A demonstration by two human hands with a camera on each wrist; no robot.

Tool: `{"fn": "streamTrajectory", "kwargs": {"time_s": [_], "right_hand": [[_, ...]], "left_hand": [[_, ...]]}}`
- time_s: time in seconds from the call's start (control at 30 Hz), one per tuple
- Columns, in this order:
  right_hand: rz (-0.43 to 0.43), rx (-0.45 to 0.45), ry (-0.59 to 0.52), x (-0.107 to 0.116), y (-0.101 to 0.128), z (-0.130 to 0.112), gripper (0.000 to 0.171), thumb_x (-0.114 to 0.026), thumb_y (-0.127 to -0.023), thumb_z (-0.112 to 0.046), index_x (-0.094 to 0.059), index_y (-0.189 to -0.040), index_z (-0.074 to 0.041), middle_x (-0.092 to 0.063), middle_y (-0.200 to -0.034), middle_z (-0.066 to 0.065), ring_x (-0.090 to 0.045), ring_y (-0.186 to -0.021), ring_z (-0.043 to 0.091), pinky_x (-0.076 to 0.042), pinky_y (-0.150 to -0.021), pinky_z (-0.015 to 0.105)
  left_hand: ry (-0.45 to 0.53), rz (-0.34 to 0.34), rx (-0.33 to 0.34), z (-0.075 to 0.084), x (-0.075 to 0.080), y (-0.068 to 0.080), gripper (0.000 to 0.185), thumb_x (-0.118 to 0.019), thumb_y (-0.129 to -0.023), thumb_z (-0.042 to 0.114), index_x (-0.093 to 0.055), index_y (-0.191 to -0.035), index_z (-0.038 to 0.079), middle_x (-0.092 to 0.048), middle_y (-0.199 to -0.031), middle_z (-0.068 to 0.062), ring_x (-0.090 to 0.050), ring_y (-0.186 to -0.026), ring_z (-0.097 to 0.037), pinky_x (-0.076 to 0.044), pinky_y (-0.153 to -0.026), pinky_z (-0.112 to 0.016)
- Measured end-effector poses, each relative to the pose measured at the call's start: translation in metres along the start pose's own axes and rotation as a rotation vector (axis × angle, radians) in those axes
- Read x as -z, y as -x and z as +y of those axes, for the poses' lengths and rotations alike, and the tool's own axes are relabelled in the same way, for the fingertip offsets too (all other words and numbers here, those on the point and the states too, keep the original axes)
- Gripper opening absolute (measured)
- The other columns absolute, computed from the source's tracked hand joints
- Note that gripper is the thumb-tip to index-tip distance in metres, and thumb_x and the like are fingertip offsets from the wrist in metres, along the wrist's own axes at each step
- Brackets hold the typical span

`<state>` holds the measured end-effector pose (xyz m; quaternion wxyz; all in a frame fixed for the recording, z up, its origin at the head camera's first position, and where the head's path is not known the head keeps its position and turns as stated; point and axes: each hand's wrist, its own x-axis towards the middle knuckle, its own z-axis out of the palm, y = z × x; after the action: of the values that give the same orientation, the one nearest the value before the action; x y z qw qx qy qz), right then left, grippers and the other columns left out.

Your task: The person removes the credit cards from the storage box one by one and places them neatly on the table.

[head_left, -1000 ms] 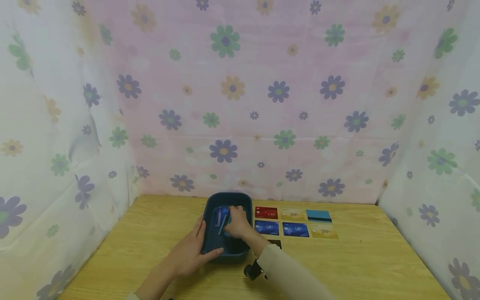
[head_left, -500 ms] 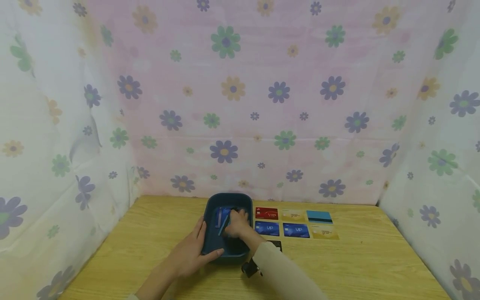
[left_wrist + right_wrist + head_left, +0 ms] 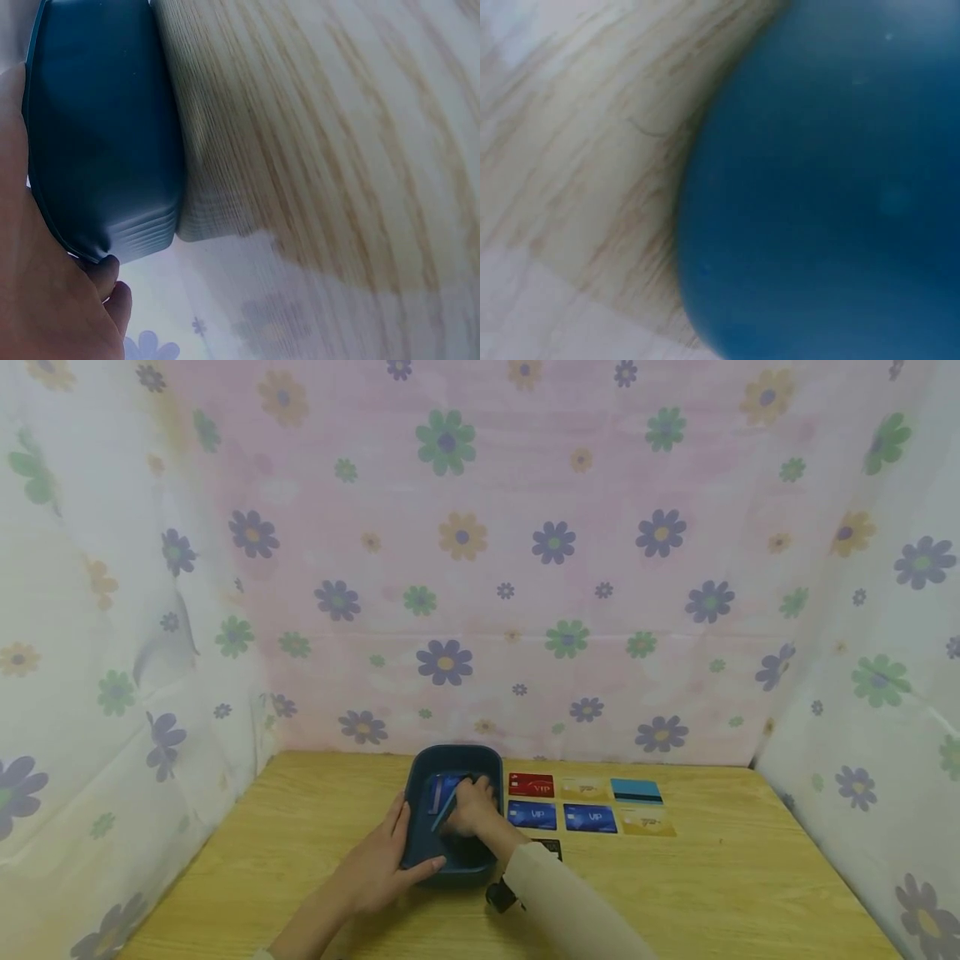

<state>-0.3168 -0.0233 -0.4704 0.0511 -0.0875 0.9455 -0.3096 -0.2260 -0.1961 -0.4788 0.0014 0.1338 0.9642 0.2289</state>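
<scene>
A dark blue plastic tray (image 3: 422, 852) with rounded corners stands on the table. My left hand (image 3: 377, 866) rests against its near left corner, fingers stretched along the outer wall, thumb over the front rim. In the left wrist view, the left hand (image 3: 56, 292) lies along the rim, fingertips at the corner. My right hand (image 3: 476, 807) is down inside the tray, fingers bent over several cards. Its fingertips are hidden, so I cannot tell whether they pinch one. A blue card (image 3: 446, 787) lies left of them, and a light blue card edge (image 3: 444, 812) slants beside the fingers.
Right of the tray lie two rows of cards: a red VIP card (image 3: 532, 785), a gold card (image 3: 585, 789), a light blue striped card (image 3: 636, 791), blue VIP cards (image 3: 589, 817) and another gold card (image 3: 647, 822). A black card (image 3: 551, 847) is partly behind the right wrist. Flowered cloth (image 3: 480, 568) surrounds the table.
The right hand has shifted slightly within the tray, and the light blue card under it shows less and slants more. The left hand and the laid-out cards stay put.
</scene>
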Motion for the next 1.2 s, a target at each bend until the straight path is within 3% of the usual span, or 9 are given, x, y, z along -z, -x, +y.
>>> {"fn": "streamTrajectory", "kwargs": {"time_s": [0.17,0.37,0.5,0.6,0.77,0.83,0.93,1.07,1.2], "right_hand": [[-0.002,0.035,-0.003,0.001,0.002,-0.001,0.087,-0.094,-0.073,-0.019,-0.048,-0.138,0.017,-0.042,-0.135,0.035,-0.048,-0.128,0.051,-0.048,-0.104,0.056],[-0.012,0.095,0.003,0.006,0.007,-0.001,0.046,-0.078,-0.085,-0.001,-0.058,-0.124,0.014,-0.039,-0.141,0.038,-0.062,-0.101,0.04,-0.055,-0.087,0.049],[-0.013,0.138,0.026,0.013,0.006,-0.002,0.033,-0.072,-0.082,0.007,-0.063,-0.115,0.009,-0.052,-0.131,0.03,-0.06,-0.096,0.033,-0.054,-0.085,0.046],[-0.003,0.166,0.019,0.019,0.006,-0.002,0.037,-0.071,-0.079,0.009,-0.065,-0.115,0.008,-0.061,-0.119,0.023,-0.059,-0.108,0.036,-0.054,-0.091,0.048],[-0.007,0.213,-0.041,0.026,0.009,-0.001,0.045,-0.068,-0.082,0.011,-0.064,-0.126,0.005,-0.064,-0.126,0.022,-0.058,-0.118,0.038,-0.053,-0.096,0.05],[-0.01,0.235,-0.056,0.028,0.011,-0.001,0.046,-0.067,-0.083,0.011,-0.064,-0.129,0.003,-0.064,-0.127,0.02,-0.059,-0.114,0.035,-0.054,-0.094,0.049],[-0.012,0.264,-0.071,0.032,0.015,0.0,0.049,-0.066,-0.082,0.012,-0.066,-0.13,0.0,-0.066,-0.121,0.018,-0.06,-0.103,0.029,-0.055,-0.08,0.04],[-0.019,0.3,-0.121,0.039,0.02,0.002,0.049,-0.063,-0.08,0.016,-0.07,-0.125,0.0,-0.067,-0.104,0.019,-0.054,-0.08,0.021,-0.045,-0.061,0.029],[-0.016,0.337,-0.165,0.048,0.024,0.004,0.044,-0.063,-0.078,0.017,-0.071,-0.119,0.001,-0.066,-0.098,0.019,-0.051,-0.076,0.019,-0.045,-0.062,0.031]], "left_hand": [[0.0,-0.009,0.002,-0.001,0.001,0.0,0.11,-0.054,-0.093,0.073,-0.017,-0.16,-0.006,-0.005,-0.17,-0.023,-0.033,-0.147,-0.047,-0.037,-0.113,-0.06],[0.0,-0.02,0.01,-0.001,0.0,0.0,0.11,-0.053,-0.093,0.074,-0.017,-0.16,-0.006,-0.005,-0.17,-0.022,-0.033,-0.147,-0.047,-0.037,-0.112,-0.061],[0.004,-0.015,0.007,0.0,0.001,0.0,0.11,-0.053,-0.093,0.074,-0.017,-0.16,-0.006,-0.004,-0.17,-0.022,-0.031,-0.147,-0.047,-0.036,-0.113,-0.061],[0.005,-0.015,0.006,0.0,0.001,0.0,0.111,-0.053,-0.093,0.074,-0.016,-0.16,-0.006,-0.004,-0.17,-0.022,-0.031,-0.147,-0.048,-0.036,-0.113,-0.061],[0.001,-0.02,0.016,0.0,0.001,0.0,0.111,-0.053,-0.093,0.075,-0.017,-0.161,-0.005,-0.004,-0.17,-0.022,-0.034,-0.146,-0.048,-0.038,-0.111,-0.061],[-0.004,-0.019,0.018,0.0,0.0,-0.001,0.111,-0.053,-0.093,0.075,-0.017,-0.161,-0.005,-0.005,-0.17,-0.022,-0.035,-0.146,-0.048,-0.039,-0.111,-0.061],[-0.005,-0.015,0.017,-0.001,0.0,-0.001,0.112,-0.053,-0.092,0.075,-0.017,-0.161,-0.006,-0.005,-0.17,-0.023,-0.035,-0.145,-0.048,-0.04,-0.11,-0.061],[-0.007,-0.009,0.016,-0.002,-0.001,-0.002,0.113,-0.053,-0.092,0.076,-0.016,-0.161,-0.005,-0.005,-0.17,-0.023,-0.034,-0.146,-0.047,-0.039,-0.111,-0.06],[-0.001,-0.009,0.03,-0.004,-0.002,-0.002,0.114,-0.053,-0.091,0.077,-0.013,-0.162,-0.004,-0.005,-0.17,-0.021,-0.033,-0.148,-0.046,-0.038,-0.113,-0.059]]}}
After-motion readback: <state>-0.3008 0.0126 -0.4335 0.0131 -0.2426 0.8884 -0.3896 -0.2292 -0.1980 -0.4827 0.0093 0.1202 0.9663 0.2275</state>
